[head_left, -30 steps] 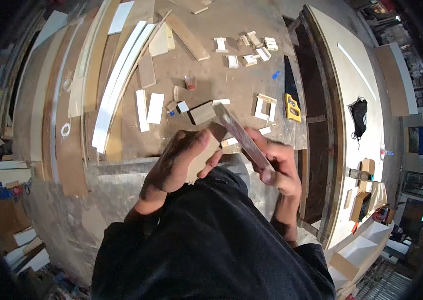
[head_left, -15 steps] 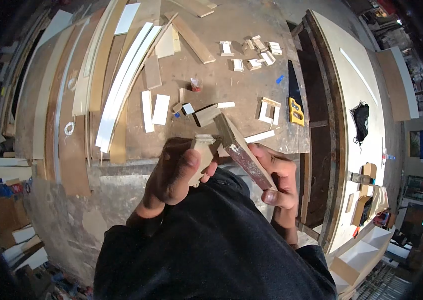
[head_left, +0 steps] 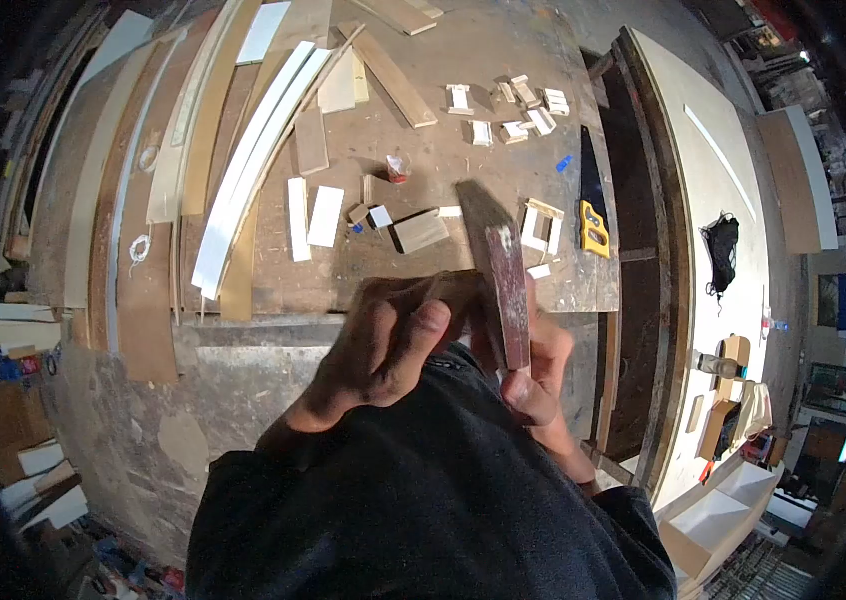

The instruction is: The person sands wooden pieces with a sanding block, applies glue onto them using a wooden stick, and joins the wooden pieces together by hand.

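My right hand grips a long wooden sanding block with a worn reddish-brown, sandpaper-like face that carries whitish marks. The block stands tilted, its far end pointing over the table. Just left of it, my left hand is closed with its thumb up, around a small pale wooden piece. That piece is almost wholly hidden by the fingers now, and its side lies against or very near the block; contact cannot be made out. Beyond the hands, a flat wooden offcut rests on the workbench.
Small assembled wooden pieces sit at the back right, near a yellow-handled handsaw. A small open frame lies beside the saw. A cup with red contents stands mid-bench. Long white strips and boards fill the left.
The sanding block has swung more upright and closer to my left hand. My left hand has shifted right and turned, so the pale wooden piece is now mostly hidden.
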Demonstrator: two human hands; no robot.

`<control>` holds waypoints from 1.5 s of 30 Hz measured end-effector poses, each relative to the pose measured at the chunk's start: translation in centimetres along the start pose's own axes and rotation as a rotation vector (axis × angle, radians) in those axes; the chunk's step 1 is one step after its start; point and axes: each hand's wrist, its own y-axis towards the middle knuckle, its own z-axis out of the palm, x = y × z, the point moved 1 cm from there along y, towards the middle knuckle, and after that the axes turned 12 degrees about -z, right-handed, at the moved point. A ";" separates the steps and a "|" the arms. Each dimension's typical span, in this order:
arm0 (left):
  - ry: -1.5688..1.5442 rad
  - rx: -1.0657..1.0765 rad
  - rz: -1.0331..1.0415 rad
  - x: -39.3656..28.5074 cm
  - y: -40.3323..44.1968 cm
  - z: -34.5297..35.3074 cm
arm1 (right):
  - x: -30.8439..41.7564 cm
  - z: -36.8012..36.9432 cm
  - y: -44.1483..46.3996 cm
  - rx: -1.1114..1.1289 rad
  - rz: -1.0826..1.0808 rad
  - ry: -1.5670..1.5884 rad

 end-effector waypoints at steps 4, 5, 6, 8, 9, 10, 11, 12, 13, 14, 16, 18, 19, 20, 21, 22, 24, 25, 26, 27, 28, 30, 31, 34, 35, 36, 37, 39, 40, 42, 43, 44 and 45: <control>-0.109 -0.027 -0.343 -0.3 -1.4 -0.1 | 2.1 -2.1 3.2 0.237 -0.056 -0.328; -0.279 -0.070 -0.533 -0.1 -1.7 -0.3 | 1.9 -2.9 3.1 0.245 -0.062 -0.349; -0.194 0.027 -0.389 -0.1 -1.2 -1.5 | 1.8 -4.5 2.9 0.363 -0.023 -0.377; -0.192 -0.013 -0.390 -1.0 -1.1 -1.8 | 1.1 -6.2 2.2 0.466 -0.003 -0.438; -0.193 0.000 -0.400 -1.1 -1.1 -1.9 | 0.7 -6.3 1.6 0.336 -0.011 -0.307; -0.191 -0.004 -0.404 -1.1 -1.0 -1.9 | 0.3 -6.3 1.1 0.211 -0.034 -0.174; -0.193 0.015 -0.417 -1.0 -0.7 -1.9 | 0.7 -7.0 0.7 0.124 0.067 -0.125; -0.196 0.040 -0.430 -0.9 -0.6 -1.7 | 1.0 -6.6 1.0 0.120 0.068 -0.127; -0.196 0.049 -0.431 -0.8 -0.5 -1.6 | 1.0 -5.9 1.4 0.135 0.007 -0.086; -0.152 0.069 -0.484 -0.7 -0.6 -1.3 | 1.2 -5.4 1.8 0.148 -0.052 -0.048; -0.177 0.015 -0.575 -1.0 -0.9 -0.6 | 2.0 -5.1 3.1 0.266 0.006 -0.109; -0.225 0.099 -0.539 -1.1 -0.3 -1.7 | 1.8 -5.5 3.1 0.412 0.053 -0.178; -0.276 0.093 -0.554 -0.9 -0.2 -2.0 | 1.3 -5.6 2.7 0.417 0.048 -0.178; -0.275 0.084 -0.550 -0.7 0.0 -2.1 | 0.9 -5.6 2.4 0.370 0.040 -0.109; -0.280 0.151 -0.522 -0.4 0.1 -2.1 | 1.0 -5.1 2.5 0.321 0.038 -0.038; -0.285 0.223 -0.498 -0.3 0.0 -1.9 | 1.1 -4.6 2.4 0.320 0.045 -0.035; -0.279 0.136 -0.521 -0.5 -0.3 -0.9 | 1.4 -4.0 2.3 0.221 0.161 -0.021; -0.265 0.042 -0.531 -0.7 -0.3 -0.8 | 1.5 -3.9 2.3 0.188 0.198 -0.016; -0.328 0.218 -0.552 -0.5 0.4 -1.8 | 1.5 -4.5 2.1 0.224 0.193 -0.010; -0.326 0.210 -0.545 -0.4 0.5 -1.9 | 1.4 -4.5 2.2 0.217 0.209 0.028; -0.334 0.205 -0.529 -0.1 0.5 -1.8 | 1.3 -4.5 2.2 0.211 0.225 0.065; -0.328 0.202 -0.480 -0.3 0.4 -1.2 | 1.4 -3.9 2.8 0.217 0.218 0.000; -0.333 0.207 -0.491 -0.9 0.2 -1.0 | 1.6 -3.6 3.2 0.220 0.205 -0.071; -0.246 0.123 -0.575 -1.8 0.4 -1.5 | 1.7 -4.8 3.0 0.289 0.133 -0.083; -0.246 0.117 -0.567 -1.5 0.4 -2.0 | 1.6 -5.6 2.6 0.335 0.133 -0.082; -0.292 0.110 -0.555 -1.2 0.3 -2.4 | 1.3 -6.2 1.9 0.263 0.132 0.000; -0.338 0.105 -0.551 -1.1 0.3 -2.6 | 0.8 -6.8 1.2 0.272 0.132 0.004; -0.344 0.090 -0.535 -1.4 0.2 -2.7 | 0.2 -7.7 0.3 0.132 0.145 -0.025; -0.323 0.090 -0.527 -1.4 0.2 -2.7 | 0.3 -8.3 0.4 0.110 0.226 -0.040; -0.303 0.093 -0.522 -1.4 0.1 -2.6 | 0.7 -7.7 0.4 0.049 0.217 -0.031; -0.296 0.119 -0.510 -1.4 0.1 -2.5 | 0.6 -7.5 0.4 0.038 0.192 -0.011; -0.290 0.146 -0.498 -1.5 0.2 -2.5 | 0.5 -7.3 0.5 0.028 0.166 0.009; -0.288 0.150 -0.498 -1.7 0.2 -2.4 | 0.4 -7.0 0.5 0.018 0.141 0.030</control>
